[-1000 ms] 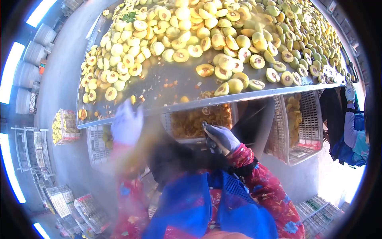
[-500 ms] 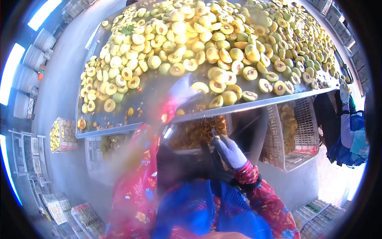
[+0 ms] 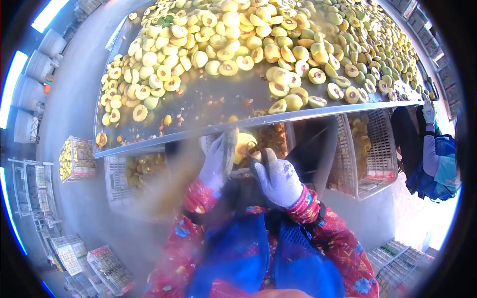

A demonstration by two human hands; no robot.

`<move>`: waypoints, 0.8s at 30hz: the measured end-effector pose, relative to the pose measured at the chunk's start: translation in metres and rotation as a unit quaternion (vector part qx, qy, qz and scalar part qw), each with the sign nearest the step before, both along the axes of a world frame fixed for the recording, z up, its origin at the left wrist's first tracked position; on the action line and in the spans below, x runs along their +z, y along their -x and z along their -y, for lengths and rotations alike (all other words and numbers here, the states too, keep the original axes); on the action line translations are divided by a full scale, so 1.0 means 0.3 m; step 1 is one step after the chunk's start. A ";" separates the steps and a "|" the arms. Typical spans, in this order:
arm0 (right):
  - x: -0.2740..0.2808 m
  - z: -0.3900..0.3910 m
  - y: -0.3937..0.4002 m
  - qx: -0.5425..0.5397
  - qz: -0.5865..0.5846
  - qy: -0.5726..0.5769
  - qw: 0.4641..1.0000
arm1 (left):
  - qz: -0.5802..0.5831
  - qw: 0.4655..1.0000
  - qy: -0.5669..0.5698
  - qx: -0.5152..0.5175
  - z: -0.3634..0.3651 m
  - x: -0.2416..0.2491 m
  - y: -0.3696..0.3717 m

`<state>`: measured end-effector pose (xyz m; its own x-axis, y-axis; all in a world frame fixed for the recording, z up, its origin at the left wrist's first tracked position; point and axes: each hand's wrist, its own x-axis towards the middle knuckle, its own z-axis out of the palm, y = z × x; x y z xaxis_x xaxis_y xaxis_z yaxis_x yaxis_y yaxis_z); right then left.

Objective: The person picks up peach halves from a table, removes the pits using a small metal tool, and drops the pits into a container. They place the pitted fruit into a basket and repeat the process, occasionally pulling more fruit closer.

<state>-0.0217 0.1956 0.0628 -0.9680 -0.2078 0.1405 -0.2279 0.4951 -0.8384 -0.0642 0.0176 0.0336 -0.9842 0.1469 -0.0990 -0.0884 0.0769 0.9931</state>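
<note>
Glossy metal tabletop (image 3: 213,102), matt cloth gloves (image 3: 284,185), plastic crate (image 3: 388,149), smooth fruit (image 3: 293,102)

0.5 s ago I saw the left hand (image 3: 212,164) stretched over the metal table (image 3: 213,94); now I have it drawn back below the front edge, holding 1 yellow fruit half (image 3: 244,147). The right hand (image 3: 283,183), then well apart from it, is just beside that fruit.

Pale tubs (image 3: 31,92), crates (image 3: 110,269) at lower left, co-worker (image 3: 444,151) at right
</note>
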 end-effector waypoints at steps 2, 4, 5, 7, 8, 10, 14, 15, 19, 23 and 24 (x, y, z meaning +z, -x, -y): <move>-0.005 0.015 -0.013 -0.004 0.015 -0.010 1.000 | 0.054 0.992 -0.109 0.032 -0.040 0.046 -0.021; 0.000 0.028 -0.018 -0.001 0.044 -0.014 0.999 | 0.015 0.998 -0.046 0.042 -0.048 0.033 -0.031; 0.003 0.029 -0.020 0.017 0.122 0.066 0.990 | 0.000 0.997 0.012 0.077 -0.071 0.027 -0.043; 0.017 0.024 -0.008 0.054 0.269 0.223 0.935 | -0.011 0.995 0.017 0.101 -0.089 0.031 -0.054; 0.021 0.019 -0.001 0.072 0.339 0.297 0.890 | -0.016 0.993 0.020 0.114 -0.091 0.030 -0.059; 0.023 0.006 0.002 0.104 0.466 0.435 0.763 | -0.065 0.994 0.003 0.089 -0.082 0.006 -0.059; -0.111 -0.008 -0.006 0.209 0.569 0.746 0.275 | 0.017 0.994 -0.097 0.048 -0.071 -0.023 -0.063; -0.129 0.001 -0.006 0.243 0.552 0.762 0.238 | 0.057 0.990 -0.125 0.035 -0.065 -0.025 -0.057; -0.099 -0.051 -0.023 0.142 0.509 0.766 0.366 | -0.111 0.988 0.091 0.055 -0.010 -0.088 -0.048; -0.105 -0.088 0.029 0.001 0.347 0.253 0.903 | -0.078 0.992 0.077 0.060 0.038 -0.135 -0.026; -0.093 -0.084 0.029 0.015 0.265 0.196 0.944 | -0.012 0.997 -0.003 0.071 0.026 -0.101 -0.022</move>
<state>-0.0306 0.2207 0.0348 -0.9187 -0.2685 -0.2896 0.2657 0.1225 -0.9562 -0.0575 0.0100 0.0032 -0.9971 0.0073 -0.0752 -0.0746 0.0600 0.9954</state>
